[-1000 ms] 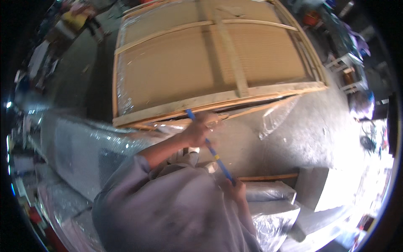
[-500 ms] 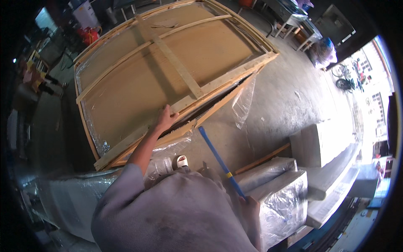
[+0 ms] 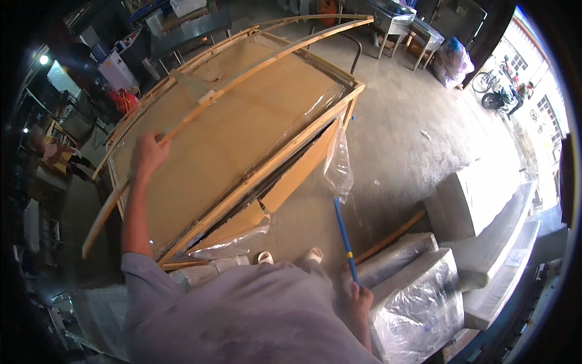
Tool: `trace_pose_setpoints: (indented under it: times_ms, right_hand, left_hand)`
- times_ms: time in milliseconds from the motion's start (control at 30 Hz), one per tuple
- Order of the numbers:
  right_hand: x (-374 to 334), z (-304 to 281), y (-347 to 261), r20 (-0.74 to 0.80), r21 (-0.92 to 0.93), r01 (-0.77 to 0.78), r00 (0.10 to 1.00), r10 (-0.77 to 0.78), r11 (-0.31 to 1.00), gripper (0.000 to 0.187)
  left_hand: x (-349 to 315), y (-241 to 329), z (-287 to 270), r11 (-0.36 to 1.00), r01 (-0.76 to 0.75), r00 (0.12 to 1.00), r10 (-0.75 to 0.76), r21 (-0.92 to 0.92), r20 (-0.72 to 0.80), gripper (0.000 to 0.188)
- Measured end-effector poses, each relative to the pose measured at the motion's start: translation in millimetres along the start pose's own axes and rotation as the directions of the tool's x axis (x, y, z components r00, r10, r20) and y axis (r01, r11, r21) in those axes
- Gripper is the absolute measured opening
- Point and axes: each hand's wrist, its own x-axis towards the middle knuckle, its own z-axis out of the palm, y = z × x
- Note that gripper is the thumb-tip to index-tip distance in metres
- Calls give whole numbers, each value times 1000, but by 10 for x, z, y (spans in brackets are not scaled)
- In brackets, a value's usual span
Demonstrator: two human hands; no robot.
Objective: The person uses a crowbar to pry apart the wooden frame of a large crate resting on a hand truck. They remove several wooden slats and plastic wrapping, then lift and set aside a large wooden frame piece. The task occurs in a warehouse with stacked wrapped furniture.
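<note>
My left hand (image 3: 153, 153) is closed round a long wooden slat (image 3: 242, 76), raised above a big crate (image 3: 267, 176) and running from lower left to far right. A short crosspiece (image 3: 193, 90) joins the slat, and other strips of the same frame reach toward the crate's far side. Brown cardboard (image 3: 236, 121) covers the crate's top; on its near side a torn cardboard flap and clear plastic film (image 3: 339, 164) hang out. Low at my right side, my right hand (image 3: 359, 303) grips a blue pry bar (image 3: 344, 233) with a yellow band, its far end pointing away from me.
Wrapped white blocks (image 3: 418, 297) stand at my right, with a loose wooden strip (image 3: 391, 235) beside them. More wrapped goods (image 3: 97, 315) lie at my left. Metal tables (image 3: 394, 21) and a stuffed plastic bag (image 3: 453, 64) stand at the back. Another person (image 3: 60, 155) is at far left.
The wooden top frame has come up off the crate's near edge and tilted away, with my left hand lifting it up and leftward. The pry bar stays in my right hand, its tip shifted right.
</note>
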Motion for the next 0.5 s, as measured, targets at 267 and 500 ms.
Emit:
trace_pose_setpoints:
  times_ms: [267,500]
  right_hand:
    - [818,-465,58,-2,132,36,999,-37,991,53]
    - [831,-456,418,-224,127,-178,953,203,976,52]
  left_hand:
    - [255,-163,-175,997,-42,990,32,64,140,33]
    - [-746,-503,1191,968,-191,949,139,164,282,33]
